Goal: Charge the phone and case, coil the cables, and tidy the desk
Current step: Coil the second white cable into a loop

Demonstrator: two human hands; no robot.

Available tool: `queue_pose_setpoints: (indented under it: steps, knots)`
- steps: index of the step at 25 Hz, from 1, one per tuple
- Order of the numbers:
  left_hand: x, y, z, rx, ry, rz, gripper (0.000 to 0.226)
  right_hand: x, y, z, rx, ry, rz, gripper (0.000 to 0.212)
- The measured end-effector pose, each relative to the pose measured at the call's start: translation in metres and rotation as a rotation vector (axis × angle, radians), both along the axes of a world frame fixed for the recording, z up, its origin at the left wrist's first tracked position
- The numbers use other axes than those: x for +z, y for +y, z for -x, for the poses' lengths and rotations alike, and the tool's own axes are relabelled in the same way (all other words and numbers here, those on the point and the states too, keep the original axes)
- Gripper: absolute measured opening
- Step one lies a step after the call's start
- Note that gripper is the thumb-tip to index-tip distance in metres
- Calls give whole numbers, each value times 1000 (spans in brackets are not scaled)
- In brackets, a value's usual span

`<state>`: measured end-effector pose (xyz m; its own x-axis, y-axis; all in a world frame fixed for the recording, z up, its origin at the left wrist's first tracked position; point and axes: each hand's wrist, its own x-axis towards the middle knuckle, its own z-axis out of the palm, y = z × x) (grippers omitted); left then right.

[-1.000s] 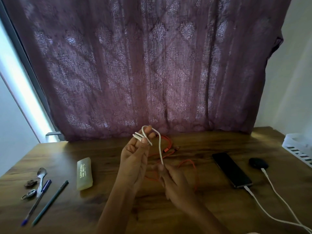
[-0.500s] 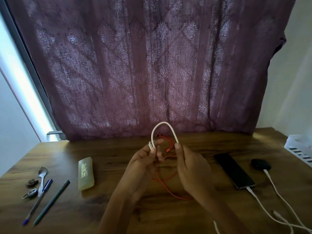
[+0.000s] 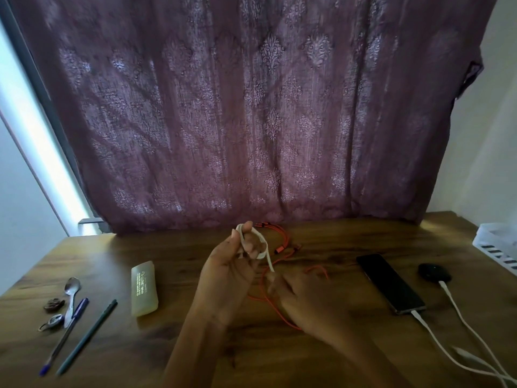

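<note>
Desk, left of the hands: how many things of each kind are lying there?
Pens: 2 (blue pen, dark pen)
Spoon: 1
Yellowish case: 1
Small objects, too small to identify: 2 (brown one, metallic one)
Total: 6

The curtain (image 3: 251,121) filling the top of the frame is dusky purple with pale damask motifs. The tabletop (image 3: 140,354) is brown wood grain. At centre are a white cable (image 3: 264,249) and an orange cable (image 3: 282,238). At right, the phone (image 3: 390,284) and charging case (image 3: 433,272) are black. The basket (image 3: 495,247) at the right edge is white with black stripes.
</note>
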<state>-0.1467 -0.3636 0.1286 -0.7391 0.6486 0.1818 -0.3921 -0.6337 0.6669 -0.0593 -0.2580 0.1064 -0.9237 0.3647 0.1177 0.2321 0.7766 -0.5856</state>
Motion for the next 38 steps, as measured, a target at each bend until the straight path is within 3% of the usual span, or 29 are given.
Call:
queue_pose_setpoints:
  steps: [2,5,9,12,15,19,27,34,38]
  knots:
    - [-5,2,0,54,57,65,26,0,-7,-3,38,18,-151,43]
    - [-12,3,-1,192,286,290,26,-1,-6,-1,53,54,-330,40]
    - [-22,2,2,363,631,525,35,2,-5,-6,74,149,-654,16]
    - [-34,4,2,324,681,591,23,11,-2,-14,146,392,-667,6]
    - [-34,4,-9,156,683,596,32,29,12,-15,216,547,-688,15]
    - [-16,5,-21,11,606,524,50,40,31,-6,257,652,-485,14]
    - [1,5,-27,-148,141,123,41,30,40,6,196,617,476,22]
    - [-2,11,-24,-57,-40,58,43,0,26,3,13,488,387,33]
    - [-9,15,-21,-17,-40,72,40,1,13,-6,0,453,575,20]
